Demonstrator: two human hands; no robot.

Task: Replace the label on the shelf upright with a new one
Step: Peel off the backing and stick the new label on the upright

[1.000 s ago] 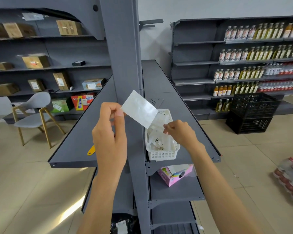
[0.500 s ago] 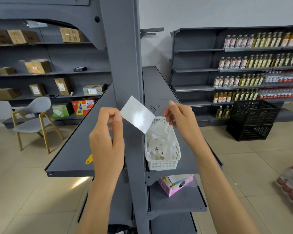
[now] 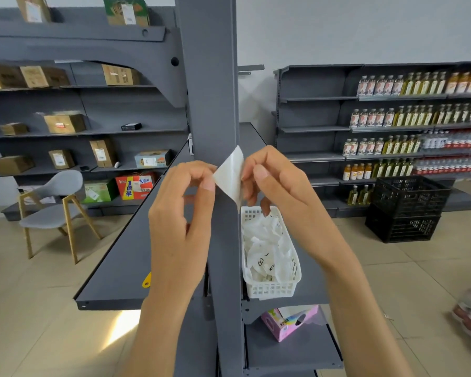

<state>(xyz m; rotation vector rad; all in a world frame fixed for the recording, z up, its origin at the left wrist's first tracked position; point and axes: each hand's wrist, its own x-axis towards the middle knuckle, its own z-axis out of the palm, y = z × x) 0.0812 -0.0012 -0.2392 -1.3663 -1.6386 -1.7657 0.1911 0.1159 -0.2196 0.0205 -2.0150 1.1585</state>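
A blank white label (image 3: pixel 231 174) is held up in front of the grey shelf upright (image 3: pixel 210 91), tilted on edge. My left hand (image 3: pixel 184 210) pinches its left corner and my right hand (image 3: pixel 276 191) pinches its right edge. I cannot tell whether the label touches the upright. A white plastic basket (image 3: pixel 272 291) full of crumpled white label scraps sits on the shelf just right of the upright, below my right hand.
A grey shelf board (image 3: pixel 117 268) juts out left of the upright with a yellow tool (image 3: pixel 147 280) on it. A pink box (image 3: pixel 288 322) lies on the lower shelf. A chair (image 3: pixel 52 213), black crates (image 3: pixel 408 208) and bottle shelves (image 3: pixel 408 142) stand around.
My right hand rose from the basket and took hold of the label's right edge. Both hands lifted the label toward the upright, and the view tilted upward.
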